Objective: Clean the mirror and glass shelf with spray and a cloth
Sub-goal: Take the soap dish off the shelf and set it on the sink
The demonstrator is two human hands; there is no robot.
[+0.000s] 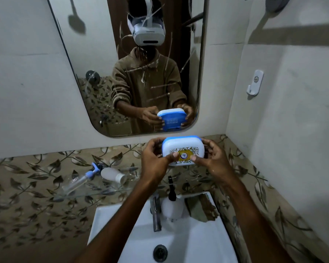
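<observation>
Streaked mirror (95, 54) above glass shelf (95, 188) (bottles lying).

Pale plain upper walls (23, 54), leaf-patterned brown tile band (27, 209) below, white plastic wall hook (255, 82) on right wall, white washbasin (198, 236) with dark drain (160, 253), metal tap (156, 215), dim light, soft shadows

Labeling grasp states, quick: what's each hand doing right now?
Left hand: closed on the soap box, gripping its left end.
Right hand: closed on the same soap box, gripping its right end.
</observation>
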